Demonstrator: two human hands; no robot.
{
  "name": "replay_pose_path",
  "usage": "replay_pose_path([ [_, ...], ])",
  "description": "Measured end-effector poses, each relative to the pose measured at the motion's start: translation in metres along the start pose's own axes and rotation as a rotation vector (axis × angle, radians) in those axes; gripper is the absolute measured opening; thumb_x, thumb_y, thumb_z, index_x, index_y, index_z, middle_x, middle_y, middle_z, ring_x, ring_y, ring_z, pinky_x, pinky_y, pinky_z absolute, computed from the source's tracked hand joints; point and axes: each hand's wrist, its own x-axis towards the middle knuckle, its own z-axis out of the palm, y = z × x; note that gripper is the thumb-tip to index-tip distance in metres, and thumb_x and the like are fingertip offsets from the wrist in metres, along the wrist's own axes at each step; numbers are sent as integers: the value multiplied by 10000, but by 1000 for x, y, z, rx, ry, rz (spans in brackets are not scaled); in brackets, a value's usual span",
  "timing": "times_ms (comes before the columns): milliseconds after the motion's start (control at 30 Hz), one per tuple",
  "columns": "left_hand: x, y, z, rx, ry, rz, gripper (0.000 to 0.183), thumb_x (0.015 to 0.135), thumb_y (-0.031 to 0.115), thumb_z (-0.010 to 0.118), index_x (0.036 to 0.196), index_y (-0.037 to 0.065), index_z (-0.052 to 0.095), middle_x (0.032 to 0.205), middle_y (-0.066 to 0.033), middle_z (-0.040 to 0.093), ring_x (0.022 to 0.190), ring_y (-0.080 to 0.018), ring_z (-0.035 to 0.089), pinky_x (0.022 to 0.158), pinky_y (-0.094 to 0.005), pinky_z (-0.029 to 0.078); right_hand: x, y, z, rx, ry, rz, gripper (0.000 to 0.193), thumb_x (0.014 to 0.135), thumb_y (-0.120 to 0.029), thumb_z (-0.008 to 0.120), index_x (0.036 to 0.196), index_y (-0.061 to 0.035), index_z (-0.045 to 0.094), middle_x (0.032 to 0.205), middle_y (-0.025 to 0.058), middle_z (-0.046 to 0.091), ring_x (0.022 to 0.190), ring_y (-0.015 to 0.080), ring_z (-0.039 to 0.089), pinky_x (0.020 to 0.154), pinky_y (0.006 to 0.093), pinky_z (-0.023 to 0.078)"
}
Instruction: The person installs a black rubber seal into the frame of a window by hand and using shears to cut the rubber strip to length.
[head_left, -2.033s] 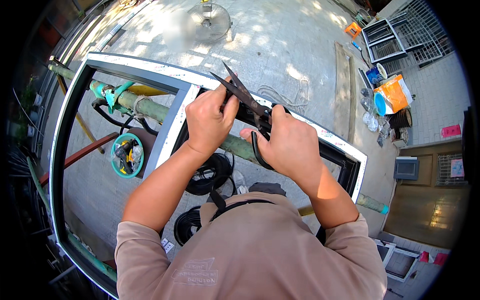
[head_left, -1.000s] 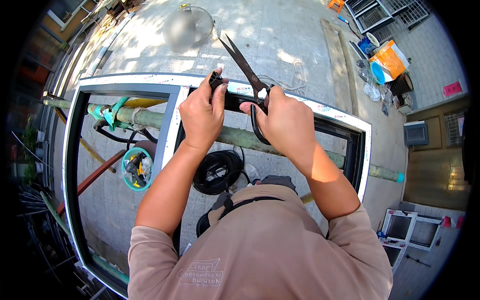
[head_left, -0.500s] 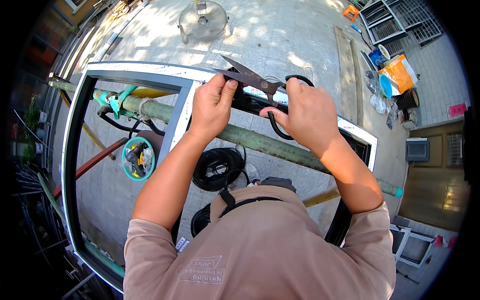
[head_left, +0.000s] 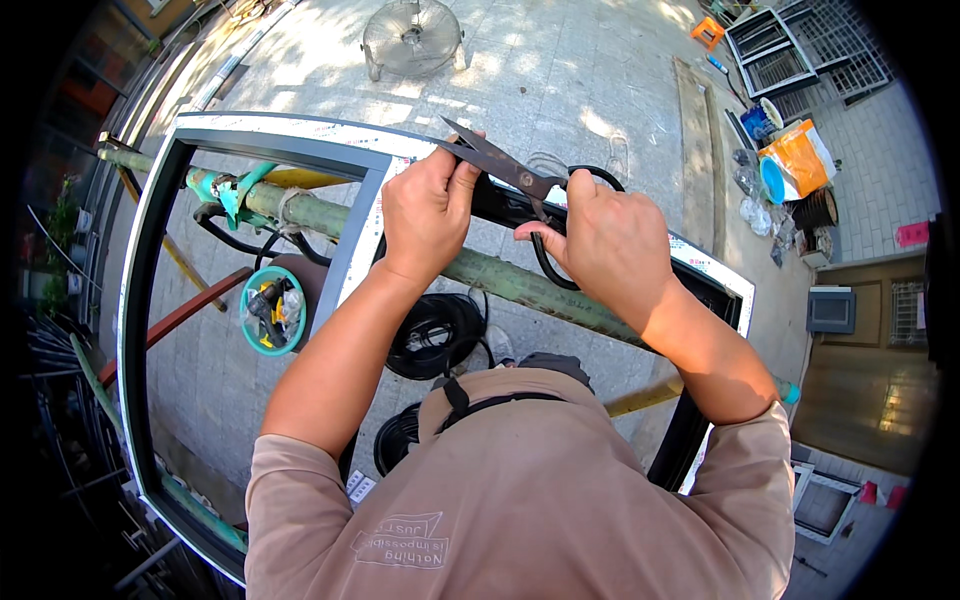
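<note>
My right hand [head_left: 615, 235] grips the black looped handles of a pair of dark metal scissors [head_left: 528, 180], its thumb out along the lower loop. The blades point left and stand partly apart. Just beneath them, my left hand [head_left: 428, 215] is closed in a pinch at the far bar of the frame. A dark strip end shows at its fingertips, mostly hidden by the blades. Both hands are over a large grey window frame [head_left: 375, 185] with white printed film along its edges. The frame lies across a green pipe [head_left: 540, 285].
Coils of black strip [head_left: 435, 335] lie on the paving below the frame. A turquoise bucket [head_left: 272, 310] of tools is at the left. Farther off stand a floor fan [head_left: 412, 38], an orange stool [head_left: 707, 33] and an orange-and-white sack [head_left: 800, 155].
The scissor blades have drawn a little closer together, and the thumb side of my left hand has shifted slightly. My view has moved slightly; both hands stay at the same spot on the frame.
</note>
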Motion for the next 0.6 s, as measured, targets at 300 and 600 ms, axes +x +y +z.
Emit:
replay_pose_path([
  [300, -3, 2, 4, 52, 44, 26, 224, 1091, 181, 718, 1273, 134, 838, 803, -128, 744, 737, -374, 734, 664, -466, 555, 2, -5, -12, -85, -179, -13, 659, 933, -677, 799, 904, -48, 606, 628, 74, 693, 576, 265, 739, 573, 369, 575],
  [600, -4, -1, 4, 82, -4, -24, 259, 1142, 215, 683, 1321, 86, 819, 797, -177, 727, 683, -323, 711, 659, -411, 534, 7, 6, -2, -79, -159, -25, 615, 944, -630, 819, 912, -46, 632, 601, 90, 692, 569, 274, 758, 549, 394, 582],
])
